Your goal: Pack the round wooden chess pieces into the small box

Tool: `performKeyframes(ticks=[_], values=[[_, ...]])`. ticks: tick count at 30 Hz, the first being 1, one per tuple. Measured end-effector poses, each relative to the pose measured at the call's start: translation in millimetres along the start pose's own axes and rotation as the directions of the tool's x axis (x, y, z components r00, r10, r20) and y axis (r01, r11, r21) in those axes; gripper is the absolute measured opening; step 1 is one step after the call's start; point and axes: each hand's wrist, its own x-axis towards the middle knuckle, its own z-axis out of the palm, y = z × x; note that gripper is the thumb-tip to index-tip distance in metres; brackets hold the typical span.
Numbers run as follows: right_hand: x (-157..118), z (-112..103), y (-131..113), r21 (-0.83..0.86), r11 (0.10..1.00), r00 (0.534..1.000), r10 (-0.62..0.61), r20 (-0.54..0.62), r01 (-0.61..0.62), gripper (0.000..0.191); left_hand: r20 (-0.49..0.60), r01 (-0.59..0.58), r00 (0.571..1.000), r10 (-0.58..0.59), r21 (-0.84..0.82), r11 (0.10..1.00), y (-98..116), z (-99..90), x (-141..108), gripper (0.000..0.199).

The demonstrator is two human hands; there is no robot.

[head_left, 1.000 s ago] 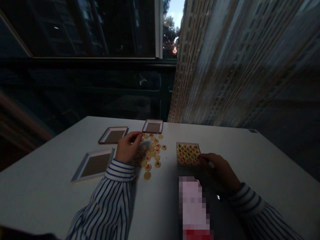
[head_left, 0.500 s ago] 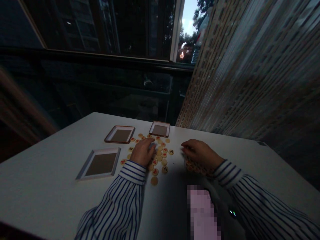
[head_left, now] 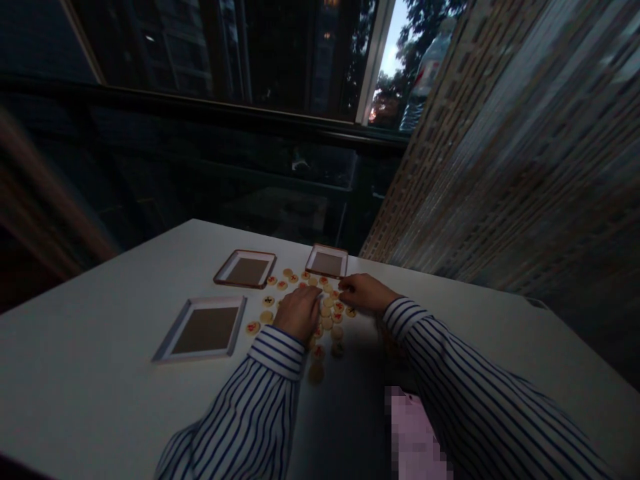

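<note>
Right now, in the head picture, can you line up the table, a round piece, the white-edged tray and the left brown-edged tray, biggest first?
Table
White-edged tray, though it's nearer
Left brown-edged tray
Round piece

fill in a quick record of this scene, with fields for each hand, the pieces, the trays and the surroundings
left hand: left hand over the loose pieces; grip unclear
right hand: right hand at the right side of the pieces; grip unclear
pieces: loose round pieces, some with red or black characters, others plain on top
trays: pale-rimmed near tray; brown-rimmed far-left tray; brown-rimmed far-right tray
surface: white table
sleeves: blue-and-white striped
background: curtain at right, bottle by the window
</note>
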Motion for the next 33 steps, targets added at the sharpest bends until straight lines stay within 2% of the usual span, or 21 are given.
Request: performKeyframes(ticks=[14,33], values=[[15.3,5.9,-9.2,-0.064,0.998,0.996,0.03,0.08,-0.025,0.026,0.007,0.003,1.0,-0.003,0.03,1.0,0.5,2.1,0.0,0.031],[15.3,3.1,-11.1,-0.067,0.997,0.995,0.038,0.089,-0.032,0.025,0.021,0.021,1.0,-0.022,0.027,0.999,2.7,0.0,-0.7,0.032]])
